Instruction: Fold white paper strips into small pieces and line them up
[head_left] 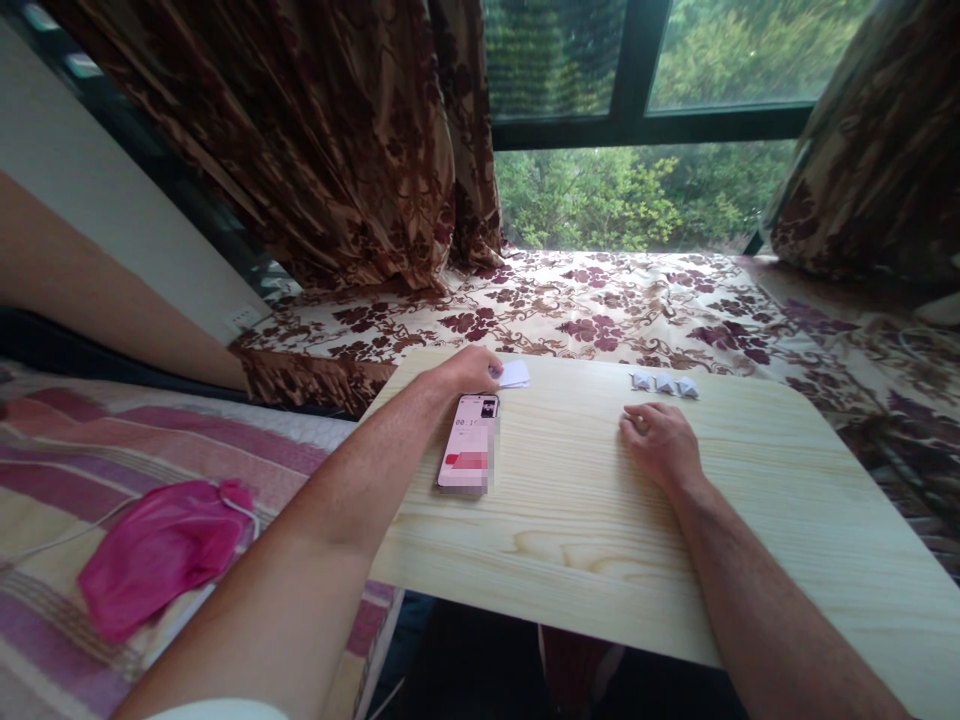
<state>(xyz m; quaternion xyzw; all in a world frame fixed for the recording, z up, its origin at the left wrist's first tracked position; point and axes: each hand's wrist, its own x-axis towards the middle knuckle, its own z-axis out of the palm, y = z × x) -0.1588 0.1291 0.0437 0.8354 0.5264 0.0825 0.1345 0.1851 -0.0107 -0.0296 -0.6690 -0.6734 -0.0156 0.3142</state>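
paper sheet [514,374] pinched in the left hand [469,372]; right hand [660,440] lies loose, empty, near three folded pieces [664,383]. pick-up stage, i'd judge; lifting wants a light grip.

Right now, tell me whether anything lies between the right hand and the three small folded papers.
Nothing visible does. Only bare table separates the right hand from the folded papers just beyond its fingertips. The phone lies off to the left, near the left hand, which touches a white paper.

Phone [469,445] lies flat on wooden surface [570,540], screen lit. Pink mask [161,550] rests on striped blanket [45,440]. Floral curtains [337,130] flank window [637,110].
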